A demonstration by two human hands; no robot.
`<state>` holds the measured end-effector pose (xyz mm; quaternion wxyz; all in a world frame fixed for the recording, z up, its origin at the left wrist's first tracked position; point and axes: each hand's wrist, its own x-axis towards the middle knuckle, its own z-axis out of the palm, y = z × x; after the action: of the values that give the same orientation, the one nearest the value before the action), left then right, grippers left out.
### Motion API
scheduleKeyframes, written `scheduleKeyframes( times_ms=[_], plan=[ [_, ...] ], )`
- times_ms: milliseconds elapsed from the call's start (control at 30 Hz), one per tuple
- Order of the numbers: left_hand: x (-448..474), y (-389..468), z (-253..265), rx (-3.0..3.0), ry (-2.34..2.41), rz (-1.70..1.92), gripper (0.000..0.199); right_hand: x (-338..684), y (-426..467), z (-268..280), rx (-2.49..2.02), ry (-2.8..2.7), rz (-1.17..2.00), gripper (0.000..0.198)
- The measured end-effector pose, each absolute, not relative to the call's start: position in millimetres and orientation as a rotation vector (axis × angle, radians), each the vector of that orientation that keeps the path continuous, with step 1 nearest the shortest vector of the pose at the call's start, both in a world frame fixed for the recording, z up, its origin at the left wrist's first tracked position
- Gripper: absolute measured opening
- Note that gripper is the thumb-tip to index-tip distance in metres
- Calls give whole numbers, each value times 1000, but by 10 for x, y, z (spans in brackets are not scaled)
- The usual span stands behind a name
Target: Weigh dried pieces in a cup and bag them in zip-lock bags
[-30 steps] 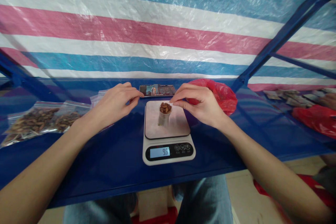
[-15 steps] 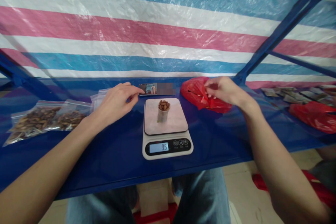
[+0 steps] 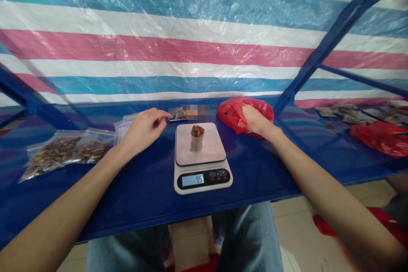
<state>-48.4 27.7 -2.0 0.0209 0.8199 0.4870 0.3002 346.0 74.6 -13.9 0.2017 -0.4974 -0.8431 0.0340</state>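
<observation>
My left hand (image 3: 147, 131) holds nothing; its index finger stretches to the left end of a phone (image 3: 177, 114) lying at the back of the table, with the thumb apart below. My right hand (image 3: 254, 121) is inside a red plastic bag (image 3: 231, 114), its fingers hidden by the plastic. Between the hands stands a white kitchen scale (image 3: 204, 191) whose display reads 9.5. On its platform sits a small cup (image 3: 196, 143) heaped with brown seeds or nuts (image 3: 197, 130).
Clear zip bags (image 3: 54, 153) of brown pieces lie on the blue table (image 3: 127, 204) at left, beside flat zip bags (image 3: 123, 125). Another red bag (image 3: 381, 138) and small packets (image 3: 346, 114) lie at right. Blue frame bars (image 3: 331, 36) stand before a striped tarp (image 3: 159, 49).
My right hand has gone from pinching the red bag's opening to being inside it. The left hand stays by the phone, whose screen picture differs. The scale still reads 9.5.
</observation>
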Motion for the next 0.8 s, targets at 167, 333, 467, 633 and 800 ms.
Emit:
scheduleKeyframes(
  times_ms=[167, 333, 467, 633, 800],
  plan=[
    [-494, 305, -53, 2523, 1488, 932, 39, 3448, 807, -260, -1324, -2319, 93, 13],
    [-469, 280, -31, 2524, 1480, 910, 38, 3482, 852, -286, -1291, -2310, 74, 16],
    [-435, 260, -15, 2533, 1485, 871, 38, 3492, 921, -368, -1339, -2260, 39, 18],
    [-413, 269, -31, 2545, 1499, 847, 38, 3490, 1028, -466, -1422, -2200, 24, 21],
    [-424, 275, -35, 2555, 1496, 841, 38, 3578, 978, -415, -1376, -2198, 17, 26]
  ],
)
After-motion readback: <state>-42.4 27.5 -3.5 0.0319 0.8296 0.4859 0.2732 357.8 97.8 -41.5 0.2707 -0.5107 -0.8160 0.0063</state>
